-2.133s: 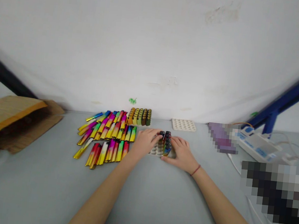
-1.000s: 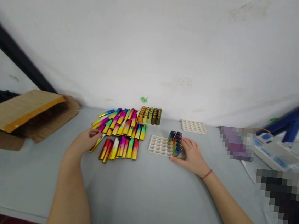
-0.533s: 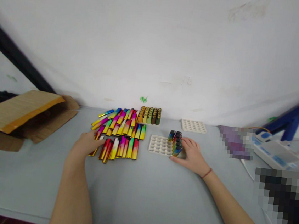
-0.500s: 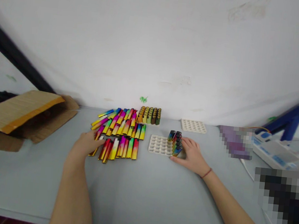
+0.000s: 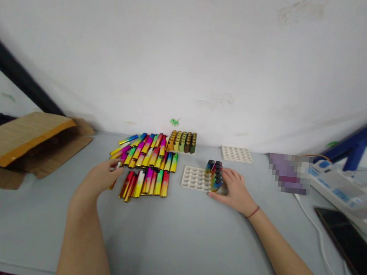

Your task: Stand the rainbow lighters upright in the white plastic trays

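My left hand [image 5: 102, 175] is closed round a shiny tube [image 5: 118, 164] at the left end of a pile; its pale end shows between thumb and fingers. Beside it lie several metallic tubes [image 5: 146, 181] in yellow, red, green and purple. My right hand [image 5: 232, 188] grips the right side of a white tray [image 5: 195, 178] with rows of holes, its thumb at the front corner and its fingers behind. Several dark-topped, multicoloured tubes [image 5: 218, 176] stand upright in that tray's right end, close to the palm.
Behind the pile, a block of upright gold-topped tubes [image 5: 182, 141] stands near the wall. Another white tray [image 5: 237, 154] lies at the back. An open cardboard box [image 5: 29, 138] is at left. A phone [image 5: 349, 247], power strips [image 5: 348, 190] and white cables occupy the right side.
My left hand has drawn slightly left and away from the pile, with a tube now in its fingers. My right hand stays at the tray.
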Motion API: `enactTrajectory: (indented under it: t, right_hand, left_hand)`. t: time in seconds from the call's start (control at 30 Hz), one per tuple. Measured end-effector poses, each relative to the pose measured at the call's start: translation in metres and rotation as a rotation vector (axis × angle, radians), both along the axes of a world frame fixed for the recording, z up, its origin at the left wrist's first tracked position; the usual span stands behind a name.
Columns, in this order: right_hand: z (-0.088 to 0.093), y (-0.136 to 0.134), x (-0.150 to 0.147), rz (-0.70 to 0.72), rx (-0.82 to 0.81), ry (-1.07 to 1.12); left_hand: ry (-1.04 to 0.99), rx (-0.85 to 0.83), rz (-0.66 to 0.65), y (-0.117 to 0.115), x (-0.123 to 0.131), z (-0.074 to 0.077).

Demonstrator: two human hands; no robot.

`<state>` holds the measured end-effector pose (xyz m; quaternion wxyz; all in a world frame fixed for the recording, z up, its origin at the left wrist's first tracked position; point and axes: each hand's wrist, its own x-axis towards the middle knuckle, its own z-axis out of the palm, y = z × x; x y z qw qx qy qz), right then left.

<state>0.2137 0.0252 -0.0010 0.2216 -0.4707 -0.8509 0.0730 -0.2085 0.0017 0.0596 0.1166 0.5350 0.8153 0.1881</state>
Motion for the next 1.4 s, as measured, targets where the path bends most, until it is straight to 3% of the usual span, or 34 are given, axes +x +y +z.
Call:
enactTrajectory:
  t: [0.1,0.2,0.33,0.47,0.67,0.9,1.17,1.4]
  right_hand:
    - [0.001,0.0,0.0,0.002,-0.007,0.002]
    - [0.001,-0.001,-0.001,-0.002,-0.01,-0.001]
    - [0.001,-0.001,0.0,0.001,-0.006,0.002]
    - [0.0,0.0,0.001,0.008,0.002,0.0]
    - [-0.001,0.0,0.001,0.006,0.004,0.0]
    - [0.0,-0.001,0.0,0.0,0.004,-0.009]
    - [-0.001,0.0,0.001,-0.004,0.014,-0.027]
    - [-0.002,0.0,0.001,0.0,0.023,-0.025]
  left_hand:
    - [-0.134,0.019,-0.014,-0.002,0.017,0.012]
    - [-0.468,0.167,-0.075,0.001,0.039,0.019]
    - [-0.801,0.24,-0.183,0.006,0.07,0.017]
    - [-1.015,0.264,-0.177,0.01,0.1,0.012]
    - [-1.111,0.186,-0.216,0.013,0.132,0.0]
    - [-1.207,0.329,-0.192,0.014,0.161,-0.015]
    - [-1.607,0.144,-0.067,0.008,0.183,-0.006]
    - [-1.622,0.116,-0.034,0.005,0.186,-0.004]
